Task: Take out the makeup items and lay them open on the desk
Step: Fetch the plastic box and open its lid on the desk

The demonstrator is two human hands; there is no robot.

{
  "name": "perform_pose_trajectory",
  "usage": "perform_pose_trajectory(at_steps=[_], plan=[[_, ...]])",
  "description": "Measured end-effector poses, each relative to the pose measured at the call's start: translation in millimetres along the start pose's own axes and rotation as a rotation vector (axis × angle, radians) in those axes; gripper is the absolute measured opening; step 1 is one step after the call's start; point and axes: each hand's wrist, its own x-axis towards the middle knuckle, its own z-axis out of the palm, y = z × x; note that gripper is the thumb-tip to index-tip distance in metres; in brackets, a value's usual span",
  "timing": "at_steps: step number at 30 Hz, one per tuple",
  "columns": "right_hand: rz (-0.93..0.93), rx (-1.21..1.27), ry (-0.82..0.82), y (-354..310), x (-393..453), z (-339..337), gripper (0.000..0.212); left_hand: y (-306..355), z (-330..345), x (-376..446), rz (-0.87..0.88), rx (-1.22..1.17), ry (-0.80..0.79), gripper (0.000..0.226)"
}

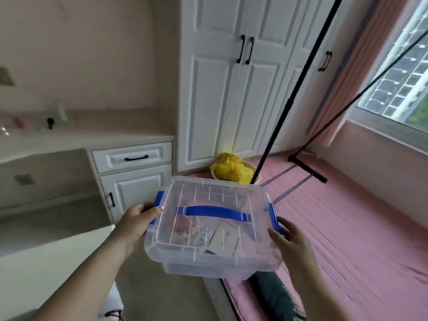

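Box (pixel 215 230) of clear stiff plastic, lid clipped on, carried mid-air over a pink mat (pixel 359 228), with the desk (pixel 81 133) away at ten o'clock. Probably light, slick-walled, rigid enough for side holds. Gripped at nine o'clock by left hand (pixel 136 225) and three o'clock by right hand (pixel 294 246), fingers curled beside blue latches (pixel 273 216). Makeup items (pixel 208 232) loose inside, likely to slide.

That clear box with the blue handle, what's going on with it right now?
A person is holding the clear plastic box in the air with both hands, the left hand and the right hand each gripping a side by a blue latch. The lid is on, and a few items show blurrily through it. The desk is off to the left with some small things already on it, so nothing has come out of the box yet.
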Motion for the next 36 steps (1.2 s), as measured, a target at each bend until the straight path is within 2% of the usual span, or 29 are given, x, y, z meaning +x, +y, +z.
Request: perform_pose_trajectory(at_steps=[3, 7, 11, 15, 26, 36], plan=[[0.014, 0.029, -0.127, -7, 52, 38, 0.038, 9, -14, 37, 0.017, -0.020, 0.121, 0.033], [-0.010, 0.045, -0.260, -22, 127, 108, 0.038, 33, -43, 100, 0.041, -0.040, 0.197, 0.017], [-0.085, -0.006, -0.346, -56, 205, 190, 0.038, 64, -81, 179, 0.071, -0.038, 0.290, 0.019], [-0.175, -0.085, -0.421, -90, 265, 265, 0.041, 98, -115, 250, 0.087, -0.019, 0.344, 0.012], [-0.210, -0.153, -0.546, -144, 397, 428, 0.040, 138, -183, 403, 0.032, -0.105, 0.482, 0.029], [-0.179, -0.137, -0.637, -173, 521, 577, 0.041, 179, -237, 545, -0.026, -0.044, 0.562, 0.020]])
